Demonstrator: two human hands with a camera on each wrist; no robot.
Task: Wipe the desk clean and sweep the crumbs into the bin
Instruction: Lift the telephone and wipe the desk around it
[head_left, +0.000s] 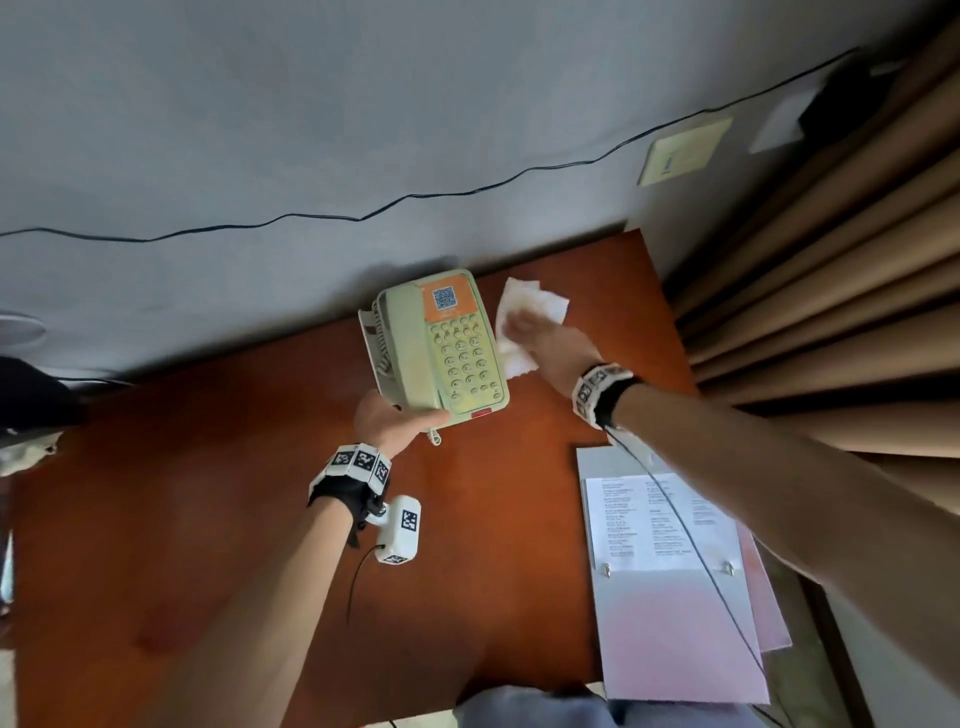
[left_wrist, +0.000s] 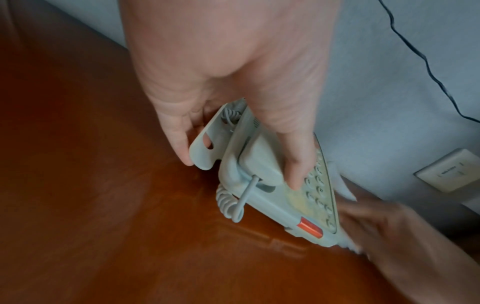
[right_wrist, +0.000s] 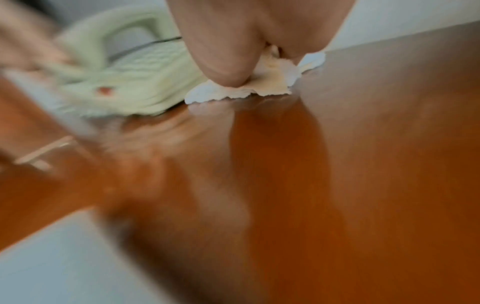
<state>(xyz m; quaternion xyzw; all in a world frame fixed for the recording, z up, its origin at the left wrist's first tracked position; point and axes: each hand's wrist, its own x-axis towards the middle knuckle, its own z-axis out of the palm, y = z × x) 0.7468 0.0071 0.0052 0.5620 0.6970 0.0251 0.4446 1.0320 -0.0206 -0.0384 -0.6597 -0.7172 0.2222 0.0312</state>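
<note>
A pale green desk phone (head_left: 441, 343) is held up at a tilt over the back of the reddish-brown desk (head_left: 208, 493). My left hand (head_left: 400, 418) grips its near end, thumb on the keypad side and fingers under the base (left_wrist: 182, 148). The coiled cord (left_wrist: 228, 203) hangs down to the wood. Just right of the phone, my right hand (head_left: 545, 343) presses a crumpled white tissue (head_left: 540, 299) onto the desk. In the right wrist view the tissue (right_wrist: 259, 88) bunches between thumb and fingers. That hand is motion-blurred.
An open ring binder (head_left: 665, 571) with printed sheets lies at the desk's near right. Brown curtain folds (head_left: 831, 286) hang past the right edge. A black cable (head_left: 363, 215) runs along the grey wall behind, near a wall plate (head_left: 685, 150). A dark object (head_left: 31, 395) sits far left.
</note>
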